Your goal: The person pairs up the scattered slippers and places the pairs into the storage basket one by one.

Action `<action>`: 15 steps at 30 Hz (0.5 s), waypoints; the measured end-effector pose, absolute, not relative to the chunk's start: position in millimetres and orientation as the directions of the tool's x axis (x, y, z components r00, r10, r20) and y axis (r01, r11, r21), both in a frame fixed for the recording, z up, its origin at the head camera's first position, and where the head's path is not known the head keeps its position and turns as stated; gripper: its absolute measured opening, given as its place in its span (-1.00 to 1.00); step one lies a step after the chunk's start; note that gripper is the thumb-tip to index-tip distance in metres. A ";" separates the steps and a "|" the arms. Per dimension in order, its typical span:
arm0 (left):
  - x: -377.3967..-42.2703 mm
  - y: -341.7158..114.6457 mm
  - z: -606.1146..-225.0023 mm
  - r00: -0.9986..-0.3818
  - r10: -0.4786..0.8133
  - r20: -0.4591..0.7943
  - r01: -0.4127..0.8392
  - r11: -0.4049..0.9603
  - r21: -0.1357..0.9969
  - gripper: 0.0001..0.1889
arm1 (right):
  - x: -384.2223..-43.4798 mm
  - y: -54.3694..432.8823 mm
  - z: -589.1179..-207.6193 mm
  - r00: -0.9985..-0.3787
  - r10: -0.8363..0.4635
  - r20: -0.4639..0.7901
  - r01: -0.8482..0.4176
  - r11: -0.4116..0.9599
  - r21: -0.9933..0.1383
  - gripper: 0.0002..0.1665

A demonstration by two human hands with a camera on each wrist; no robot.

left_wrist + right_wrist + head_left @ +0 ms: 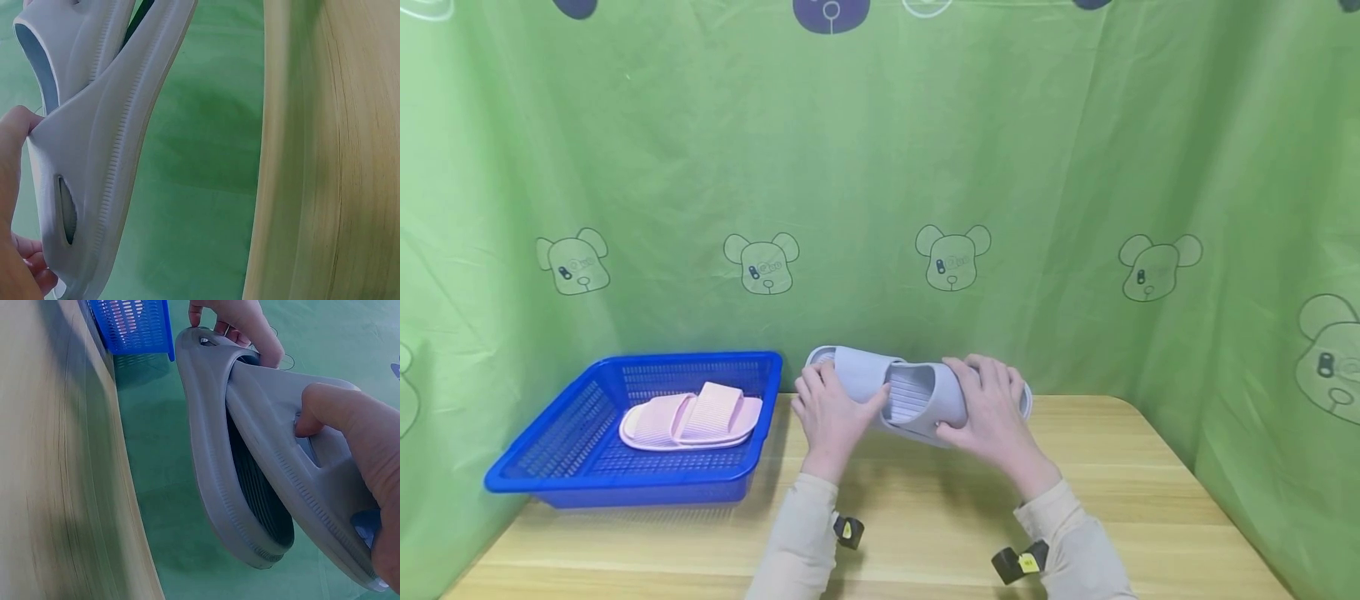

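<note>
A pair of grey slippers is held up above the wooden table, facing opposite ways, with one slipped partly into the other. My left hand (837, 414) grips the left slipper (861, 371) by its toe end; in the left wrist view the thumb presses the edge of its strap (75, 144). On the other side, my right hand (996, 421) grips the right slipper (947, 396) from above. The right wrist view shows that thumb at the slot in the right slipper's strap (269, 419). The fingers behind that slipper are largely hidden there.
To the left, a blue plastic basket (625, 482) stands on the table (917, 517). Pink slippers (655, 421) lie inside it, one overlapping the other. A green curtain (865, 167) with bear-head prints hangs behind the table and along both sides.
</note>
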State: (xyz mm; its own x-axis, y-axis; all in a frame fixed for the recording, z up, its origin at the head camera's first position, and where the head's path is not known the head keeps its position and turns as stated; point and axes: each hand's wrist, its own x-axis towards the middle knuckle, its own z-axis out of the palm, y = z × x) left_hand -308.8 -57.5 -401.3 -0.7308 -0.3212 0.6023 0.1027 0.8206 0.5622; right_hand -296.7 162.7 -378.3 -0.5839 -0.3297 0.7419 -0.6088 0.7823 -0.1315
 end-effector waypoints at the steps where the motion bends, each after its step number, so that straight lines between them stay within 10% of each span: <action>1: -308.7 -57.5 -401.3 -0.732 -0.321 0.602 0.104 0.820 0.563 -0.05 | -296.8 162.7 -378.5 -0.583 -0.329 0.743 -0.609 0.782 -0.132 0.04; 15: -308.9 -54.0 -402.4 -0.715 -0.316 0.623 0.120 0.823 0.556 -0.04 | -299.0 161.7 -382.0 -0.556 -0.319 0.767 -0.622 0.772 -0.130 0.02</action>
State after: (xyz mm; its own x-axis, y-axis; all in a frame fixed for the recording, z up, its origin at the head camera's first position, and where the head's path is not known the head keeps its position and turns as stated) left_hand -308.9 -54.0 -402.4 -0.7155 -0.3162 0.6230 0.1201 0.8227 0.5556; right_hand -299.0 161.7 -382.0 -0.5563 -0.3191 0.7672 -0.6220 0.7721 -0.1299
